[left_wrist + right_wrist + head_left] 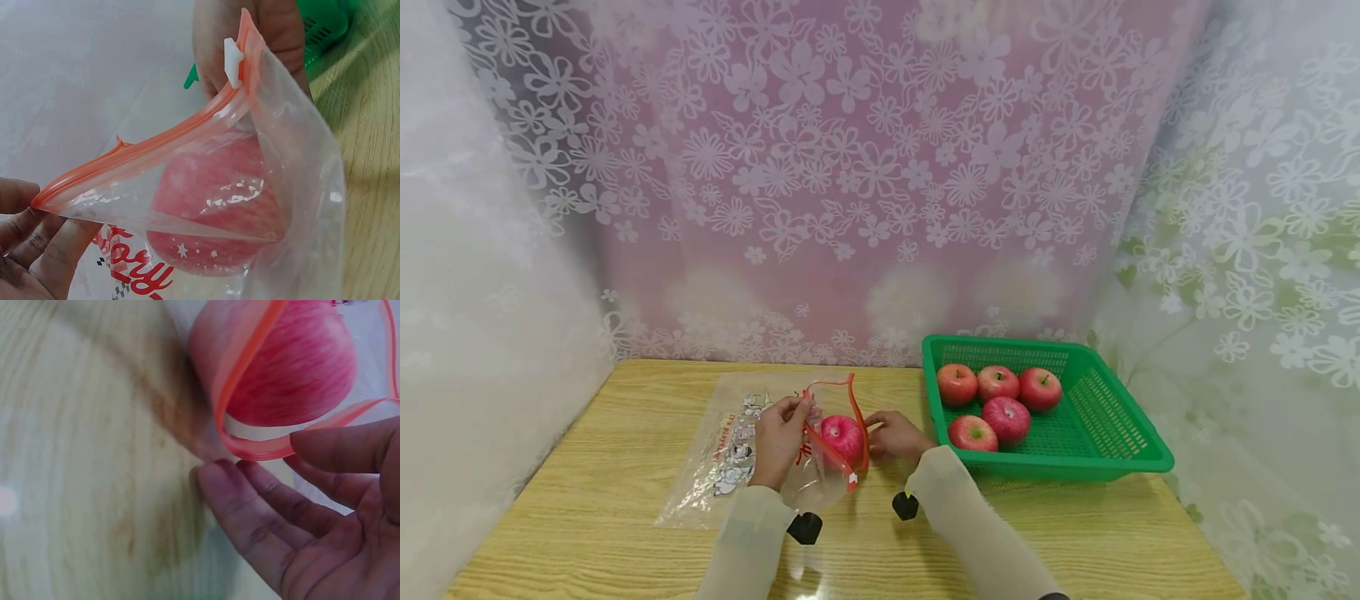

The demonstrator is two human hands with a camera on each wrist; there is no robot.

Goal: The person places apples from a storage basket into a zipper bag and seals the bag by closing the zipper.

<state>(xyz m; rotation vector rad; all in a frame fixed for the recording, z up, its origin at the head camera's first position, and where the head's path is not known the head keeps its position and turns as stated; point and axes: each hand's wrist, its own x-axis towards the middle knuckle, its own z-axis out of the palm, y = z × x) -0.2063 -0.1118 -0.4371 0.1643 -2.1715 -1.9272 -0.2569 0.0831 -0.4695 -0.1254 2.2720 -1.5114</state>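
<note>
A clear zip bag point(700, 467) with a red-orange rim and printed cartoon figures lies on the table, its mouth spread apart. Inside the mouth sits a red apple point(841, 440), seen through the plastic in the left wrist view. My left hand point(781, 437) pinches the left side of the rim point(119, 164) between thumb and fingers. On the other side, my right hand point(897, 437) holds the rim lightly, its thumb point(344, 447) on one face and fingers point(250, 515) on the other. The white slider point(233, 62) is at the rim's near end.
A green plastic basket point(1120, 462) stands to the right and holds several red apples point(1006, 419). The wooden table point(625, 417) reaches to a pink floral curtain point(865, 208) at the back, with pale sheets hanging at both sides.
</note>
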